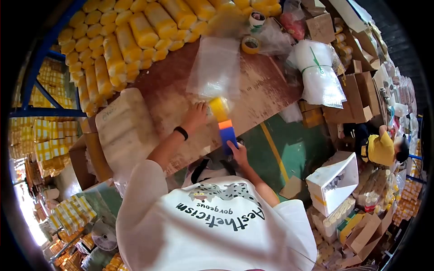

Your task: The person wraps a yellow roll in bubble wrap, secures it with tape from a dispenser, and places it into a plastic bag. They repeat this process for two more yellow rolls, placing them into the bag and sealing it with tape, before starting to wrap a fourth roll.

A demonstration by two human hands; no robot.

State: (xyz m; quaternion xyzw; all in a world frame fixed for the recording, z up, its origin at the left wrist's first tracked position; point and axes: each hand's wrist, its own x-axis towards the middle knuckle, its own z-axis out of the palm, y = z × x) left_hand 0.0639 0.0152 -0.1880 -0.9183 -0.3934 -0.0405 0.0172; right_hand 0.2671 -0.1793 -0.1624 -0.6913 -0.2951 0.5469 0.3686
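My right hand (238,151) is wrapped round the blue handle of a tape dispenser (227,136), which has an orange part and a yellow tape roll at its far end. That roll end lies over the brown tabletop (174,86), close to the near edge of a clear plastic bag (214,67) lying flat. My left hand (195,116), with a black band on its wrist, rests on the tabletop left of the roll. Its fingers are stretched forward, fingertips close to the tape and the bag's near edge.
Yellow-wrapped cylinders (131,40) are piled along the back left. Tape rolls (251,44) and a tied bundle of clear bags (316,72) lie toward the back right. A pale slab (126,131) stands at left. Rightward are a white foam box (332,183) and a person in yellow (381,148).
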